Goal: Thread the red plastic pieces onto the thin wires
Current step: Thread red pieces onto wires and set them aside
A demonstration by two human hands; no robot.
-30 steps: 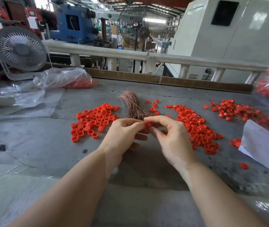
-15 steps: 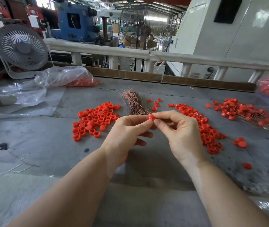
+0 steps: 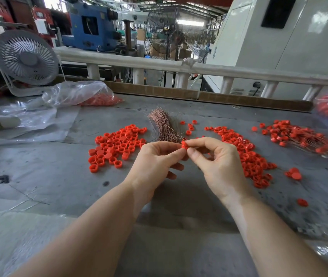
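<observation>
both hands raised just above the grey, scuffed, mottled worktable (image 3: 39, 172), fingertips meeting. left hand (image 3: 155, 162) and right hand (image 3: 217, 166) pinch one small red plastic ring piece (image 3: 184, 145) between thumb and forefinger tips; the other fingers curl loosely beneath. whether a wire passes through the piece cannot be told.

directly beyond the fingertips: a bundle of thin coppery-pink wires (image 3: 164, 124), fine and bristly, splayed at the far end, lying flat on the table.

left of the left hand: a loose pile of short red plastic cylindrical caps (image 3: 117, 144), smooth, some with the hollow side up, some with the closed side up.

right of the right hand: a long scatter of red ring-shaped pieces (image 3: 247, 154), more irregular in outline. further right, a heap of red pieces with thin wires trailing from them (image 3: 298, 136).

near the right forearm: a single red cap (image 3: 302, 202), apart from the rest.

far left of the hands: a crumpled clear plastic bag with red pieces inside (image 3: 83, 95), glossy, and behind it a round white slatted desk fan (image 3: 26, 58).
</observation>
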